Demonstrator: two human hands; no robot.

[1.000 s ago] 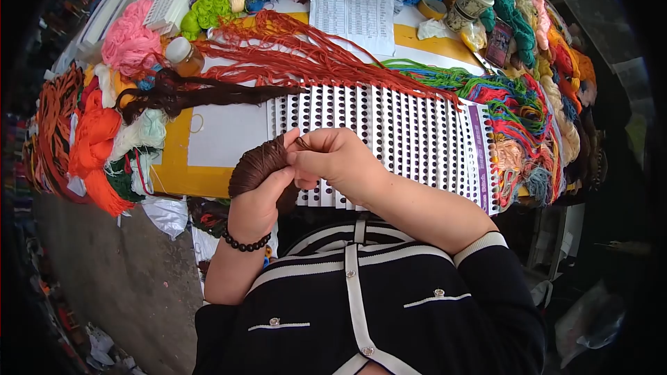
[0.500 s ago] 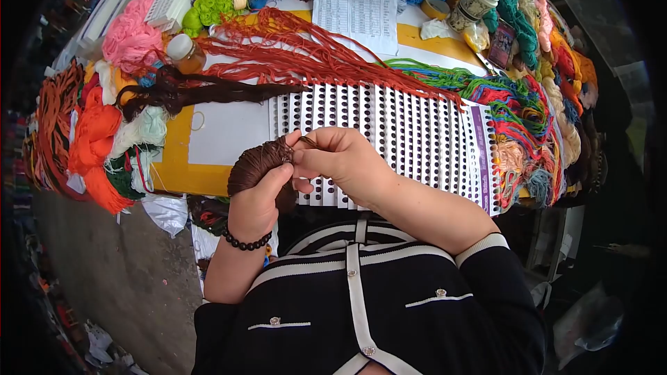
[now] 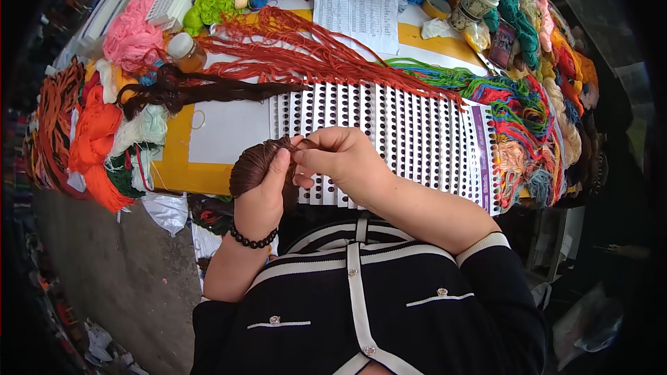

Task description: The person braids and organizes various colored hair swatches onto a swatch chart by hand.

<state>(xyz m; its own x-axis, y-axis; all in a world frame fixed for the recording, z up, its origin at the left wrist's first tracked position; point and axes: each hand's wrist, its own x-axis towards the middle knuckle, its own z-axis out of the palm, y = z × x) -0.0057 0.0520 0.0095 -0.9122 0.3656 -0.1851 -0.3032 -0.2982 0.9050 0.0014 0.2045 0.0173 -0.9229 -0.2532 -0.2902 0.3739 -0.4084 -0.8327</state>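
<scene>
Two hands meet on one brown skein (image 3: pixel 251 164), held just above the near edge of the table (image 3: pixel 179 167) and in front of the person's chest. The left hand (image 3: pixel 262 198) is closed around the skein from below, fingers wrapped over its rounded, tightly wound body and the thumb lying up along its side. The right hand (image 3: pixel 337 160) pinches a thin brown strand (image 3: pixel 303 144) between thumb and forefinger at the top of the skein; its other fingers curl loosely beneath. The yarn is a warm chestnut brown, its fibres running in smooth parallel lines.

The left wrist bends upward and wears a black bead bracelet (image 3: pixel 253 239). The right forearm comes in from the right side, its dark sleeve pushed back.

Right behind the hands lies a white punched card (image 3: pixel 403 132) with rows of dark holes. Red yarn strands (image 3: pixel 306 55) fan from its top edge, and a dark brown bundle (image 3: pixel 187 90) lies to the left of it. Farther back sit a capped bottle (image 3: pixel 184 52), pink yarn (image 3: pixel 128 31) and a printed sheet (image 3: pixel 358 0).
</scene>
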